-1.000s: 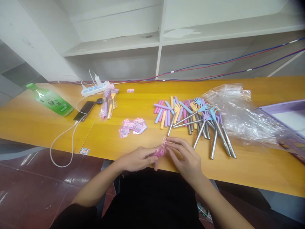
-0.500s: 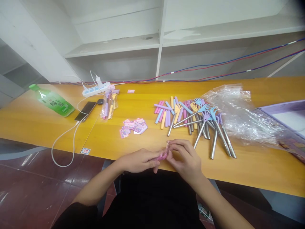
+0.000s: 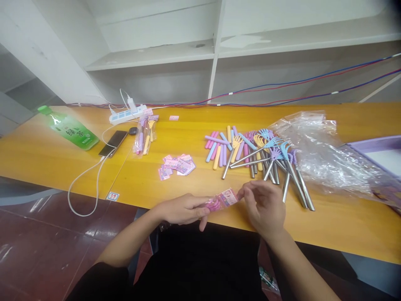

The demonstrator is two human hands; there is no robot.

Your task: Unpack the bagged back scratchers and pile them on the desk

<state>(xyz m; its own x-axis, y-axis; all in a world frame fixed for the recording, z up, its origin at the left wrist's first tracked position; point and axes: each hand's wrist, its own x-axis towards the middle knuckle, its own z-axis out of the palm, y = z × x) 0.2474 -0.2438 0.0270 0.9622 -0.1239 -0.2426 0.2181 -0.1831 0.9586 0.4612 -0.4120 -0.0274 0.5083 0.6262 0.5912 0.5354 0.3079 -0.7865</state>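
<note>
My left hand (image 3: pixel 184 210) is closed around a pink back scratcher (image 3: pixel 213 205) in a clear plastic bag, its claw end pointing right. A pink printed card (image 3: pixel 228 197) shows inside the bag's right end. My right hand (image 3: pixel 265 207) is beside that end, fingers curled and thumb near the index finger; what they pinch, if anything, I cannot make out. Beyond my hands lie loose printed cards (image 3: pixel 178 164), coloured handles (image 3: pixel 222 152) and metal-stemmed back scratcher heads (image 3: pixel 272 146).
Clear plastic bags (image 3: pixel 326 163) are heaped at right, beside a purple box (image 3: pixel 369 144). At left are a green tea bottle (image 3: pixel 70 130), a phone (image 3: pixel 112 143), a power strip (image 3: pixel 127 115) and bagged back scratchers (image 3: pixel 145 136). A white cable (image 3: pixel 97 184) hangs over the table edge.
My right hand has moved right, away from my left hand. The bag's card end, upright and pinched before, now lies flatter with the card's face showing.
</note>
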